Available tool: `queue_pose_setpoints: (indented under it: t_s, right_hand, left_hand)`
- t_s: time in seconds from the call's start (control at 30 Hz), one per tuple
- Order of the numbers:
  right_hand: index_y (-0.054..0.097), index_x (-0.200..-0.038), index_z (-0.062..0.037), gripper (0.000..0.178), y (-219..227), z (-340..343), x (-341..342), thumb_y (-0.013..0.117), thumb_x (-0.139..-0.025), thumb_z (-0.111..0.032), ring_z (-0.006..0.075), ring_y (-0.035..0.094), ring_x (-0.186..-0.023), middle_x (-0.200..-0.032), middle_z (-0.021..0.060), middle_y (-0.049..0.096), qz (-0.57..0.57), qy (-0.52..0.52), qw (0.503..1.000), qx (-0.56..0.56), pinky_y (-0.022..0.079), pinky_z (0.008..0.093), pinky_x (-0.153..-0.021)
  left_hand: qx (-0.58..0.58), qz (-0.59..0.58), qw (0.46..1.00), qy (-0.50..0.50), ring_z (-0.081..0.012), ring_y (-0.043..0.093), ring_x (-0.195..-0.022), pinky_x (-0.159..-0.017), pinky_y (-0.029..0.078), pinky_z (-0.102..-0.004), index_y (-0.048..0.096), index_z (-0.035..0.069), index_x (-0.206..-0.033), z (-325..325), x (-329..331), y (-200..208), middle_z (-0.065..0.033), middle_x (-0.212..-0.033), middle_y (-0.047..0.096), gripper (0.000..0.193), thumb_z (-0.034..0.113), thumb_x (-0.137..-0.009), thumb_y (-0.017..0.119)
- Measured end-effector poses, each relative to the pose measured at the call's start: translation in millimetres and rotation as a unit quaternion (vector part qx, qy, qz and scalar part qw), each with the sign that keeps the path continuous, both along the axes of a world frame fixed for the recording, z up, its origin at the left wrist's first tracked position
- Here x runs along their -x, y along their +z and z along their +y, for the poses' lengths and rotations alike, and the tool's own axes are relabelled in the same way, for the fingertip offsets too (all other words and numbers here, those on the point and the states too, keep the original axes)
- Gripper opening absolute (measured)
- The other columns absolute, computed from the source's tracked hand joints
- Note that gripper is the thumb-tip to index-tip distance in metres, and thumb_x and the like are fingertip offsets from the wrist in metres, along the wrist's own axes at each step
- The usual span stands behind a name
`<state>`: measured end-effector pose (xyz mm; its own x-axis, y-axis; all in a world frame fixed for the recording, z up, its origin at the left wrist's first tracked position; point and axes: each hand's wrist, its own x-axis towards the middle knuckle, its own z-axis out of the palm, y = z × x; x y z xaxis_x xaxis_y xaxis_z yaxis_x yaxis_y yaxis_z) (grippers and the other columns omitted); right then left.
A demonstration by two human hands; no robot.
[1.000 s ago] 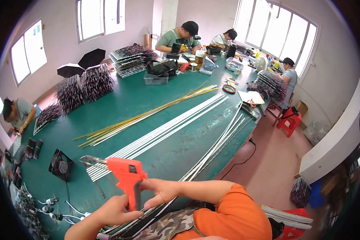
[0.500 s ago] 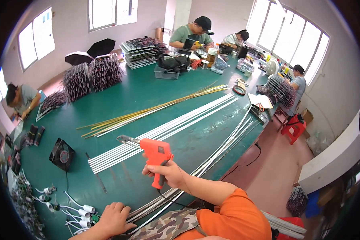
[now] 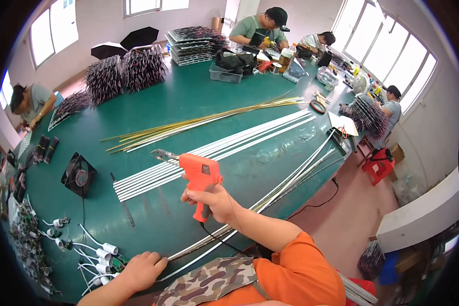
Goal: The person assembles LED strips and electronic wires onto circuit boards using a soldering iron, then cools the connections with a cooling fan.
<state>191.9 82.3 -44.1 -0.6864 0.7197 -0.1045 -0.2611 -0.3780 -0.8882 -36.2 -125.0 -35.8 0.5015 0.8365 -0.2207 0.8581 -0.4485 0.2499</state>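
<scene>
My right hand is wrapped round the grip of an orange soldering gun with a metal tip pointing left. A dark cord hangs from its handle. The gun is held above the table, in front of a row of thin white strips laid side by side. My left hand lies palm down near the table's front edge, fingers stretched out. Its fingertips are beside the near ends of a loose bundle of long, narrow strips; whether they touch is unclear. White lamp sockets with wires lie left of that hand.
Yellowish and white rods lie beyond the white row. A square black fan stands at left, near a heap of small parts. Stacked dark bundles, a clear bin and a tape roll are farther off. Several co-workers sit around the table.
The view has tilted, so the table and everything on it sits higher in the picture. The soldering gun stays raised in my right hand. My left hand has shifted slightly nearer to me along the table.
</scene>
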Motion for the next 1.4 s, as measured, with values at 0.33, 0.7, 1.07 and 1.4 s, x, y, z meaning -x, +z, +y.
queue_pose_setpoints:
  t_s: [0.33,0.7,1.07,1.4]
  right_hand:
    - [0.047,-0.130,-0.0023,0.052,6,-3,0,0.067,-0.087,-0.023,0.0161,0.059,-0.096,-0.097,0.0062,0.064,0.001,0.009,1.000,-0.006,0.044,0.0309,-0.083]
    - [0.051,-0.116,-0.0001,0.047,8,9,-6,0.055,-0.095,-0.042,0.0157,0.055,-0.077,-0.095,0.0091,0.060,0.118,0.016,0.993,0.007,0.048,0.0292,-0.067]
    - [0.028,-0.146,0.0010,0.061,16,2,5,0.053,-0.095,-0.023,0.0118,0.052,-0.068,-0.088,0.0094,0.057,0.049,-0.051,0.995,-0.069,0.045,0.0244,-0.062]
    - [0.029,-0.145,-0.0016,0.063,-9,10,7,0.056,-0.092,-0.021,0.0127,0.054,-0.067,-0.087,0.0092,0.057,0.022,-0.059,0.998,-0.017,0.046,0.0234,-0.060]
  left_hand:
    - [0.020,0.001,1.000,-0.012,-0.0317,0.062,-0.091,-0.078,0.052,-0.0413,0.062,0.009,-0.109,-2,7,-5,-0.0130,-0.096,0.061,0.031,0.018,-0.080,0.058]
    - [-0.109,-0.008,0.957,0.270,-0.0353,0.060,-0.097,-0.085,0.049,-0.0437,0.061,0.006,-0.107,11,120,30,-0.0160,-0.100,0.061,0.036,0.025,-0.078,0.070]
    - [-0.188,-0.005,0.856,0.482,-0.0290,0.063,-0.083,-0.075,0.051,-0.0366,0.063,0.002,-0.095,-41,251,19,-0.0123,-0.088,0.064,0.016,0.005,-0.079,0.063]
    - [-0.212,0.141,0.827,0.501,-0.0306,0.057,-0.109,-0.092,0.047,-0.0413,0.064,0.007,-0.102,-47,321,-10,-0.0095,-0.109,0.062,0.030,0.002,-0.073,0.065]
